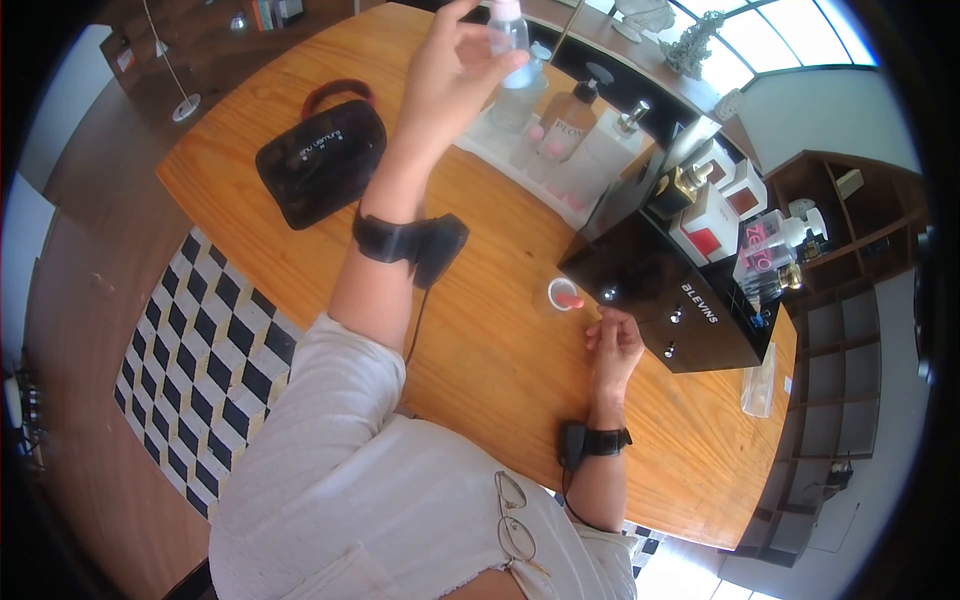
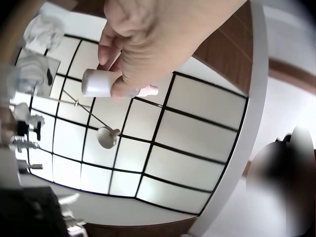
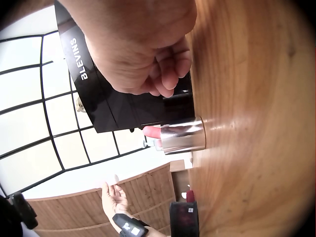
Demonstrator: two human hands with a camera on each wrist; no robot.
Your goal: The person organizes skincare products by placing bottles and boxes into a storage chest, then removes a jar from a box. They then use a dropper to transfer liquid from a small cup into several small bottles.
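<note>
My left hand (image 1: 447,85) is raised over the far side of the table and grips a small clear bottle (image 1: 508,32) with a pale pink cap. In the left wrist view, the thumb presses against this bottle's side (image 2: 96,83) and its pink tip points right. My right hand (image 1: 615,345) hovers low by the black drawer box, fingers loosely curled with nothing between them. Just beyond those fingertips stands a small shiny silver cup (image 3: 183,136). A pink rounded piece (image 1: 570,300) pokes out over the cup's rim.
The black drawer box (image 1: 640,300) marked BLEVINS carries several boxes and bottles. Behind it is a white tray (image 1: 485,140) with pump bottles, among them an amber bottle (image 1: 567,120). A black pouch (image 1: 320,165) lies at left; a clear plastic holder (image 1: 760,385) lies near the right edge.
</note>
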